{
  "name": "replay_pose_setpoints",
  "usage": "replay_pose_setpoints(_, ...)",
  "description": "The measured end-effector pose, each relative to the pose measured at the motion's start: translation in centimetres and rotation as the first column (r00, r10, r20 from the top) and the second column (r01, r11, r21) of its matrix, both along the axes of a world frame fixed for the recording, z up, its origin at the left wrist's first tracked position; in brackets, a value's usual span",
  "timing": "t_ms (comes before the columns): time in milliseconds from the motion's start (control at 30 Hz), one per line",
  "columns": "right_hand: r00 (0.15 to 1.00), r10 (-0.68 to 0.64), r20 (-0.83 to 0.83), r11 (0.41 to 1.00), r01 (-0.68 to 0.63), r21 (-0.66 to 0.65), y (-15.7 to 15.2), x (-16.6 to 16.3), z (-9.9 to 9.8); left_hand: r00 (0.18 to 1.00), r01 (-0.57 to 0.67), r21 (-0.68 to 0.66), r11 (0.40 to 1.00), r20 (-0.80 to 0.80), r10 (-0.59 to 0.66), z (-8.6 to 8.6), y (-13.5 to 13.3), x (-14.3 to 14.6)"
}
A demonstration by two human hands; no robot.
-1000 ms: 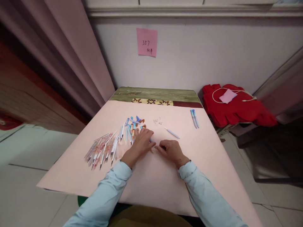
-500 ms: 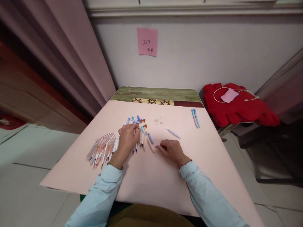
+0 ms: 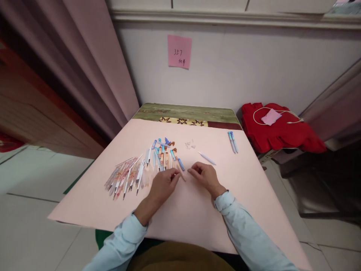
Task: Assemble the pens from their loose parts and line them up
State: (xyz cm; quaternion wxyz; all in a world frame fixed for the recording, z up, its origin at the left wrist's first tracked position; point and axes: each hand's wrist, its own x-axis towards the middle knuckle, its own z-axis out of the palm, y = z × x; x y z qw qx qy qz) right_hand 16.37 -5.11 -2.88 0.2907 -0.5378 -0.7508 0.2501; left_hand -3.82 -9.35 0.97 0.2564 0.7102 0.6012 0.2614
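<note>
Well, close in, two arms in light blue sleeves (image 3: 245,226) reach over the pink desk (image 3: 203,222). The left hand (image 3: 165,183) has its thumb and fingers bent close together, and I cannot tell if a small thing is in them. Its tips are just beside a tan pen part (image 3: 182,175) that lies on the desk. The right hand (image 3: 205,176) is curled in a loose way near it, and I cannot tell if it holds a thing. On the left is a big pile with thin white sticks (image 3: 140,175) with dark tips. Past the hands sit blue and tan pen parts (image 3: 167,157) and a pale blue pen (image 3: 207,158). Farther off lie tiny clear bits (image 3: 193,146) and, to the right, two pens with blue tops (image 3: 234,142). Last, a pink note (image 3: 179,52) with writing is stuck on the wall (image 3: 239,64)
</note>
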Motion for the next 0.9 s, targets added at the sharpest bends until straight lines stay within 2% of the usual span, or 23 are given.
replay_pose_setpoints(67,0.994,-0.088,-0.058,0.993,0.084,-0.080,0.0,-0.8,0.5,0.999,0.045,-0.007,0.999,0.020,-0.045,-0.9,-0.6,0.8)
replay_pose_setpoints(167,0.986,-0.169,0.016,0.981,0.170,-0.099,-0.1,-2.2,1.2,0.995,0.071,0.009,0.997,0.067,-0.071,-2.0,-0.9,1.2)
replay_pose_setpoints(400,0.955,-0.228,0.192,0.970,0.240,-0.041,-0.1,-4.3,1.2,0.985,0.014,0.058,0.998,0.169,-0.024,-2.7,-0.8,0.3)
replay_pose_setpoints(600,0.938,-0.292,0.187,0.956,0.283,0.071,-0.4,-3.9,0.8,0.980,0.032,0.096,0.995,0.192,-0.050,-3.4,-1.2,0.3)
replay_pose_setpoints(767,0.939,-0.260,0.225,0.965,0.245,0.095,-0.5,-3.9,0.4,0.949,-0.033,0.127,0.991,0.316,-0.009,-2.5,-0.6,1.0)
replay_pose_setpoints(833,0.931,-0.263,0.254,0.964,0.241,0.115,-0.4,-4.1,0.2,0.899,-0.112,0.107,0.988,0.435,0.055,-1.6,0.8,1.7)
replay_pose_setpoints(900,0.927,-0.295,0.233,0.954,0.273,0.121,-0.3,-4.2,0.0,0.803,-0.175,0.075,0.982,0.588,0.098,-0.9,2.9,2.5)
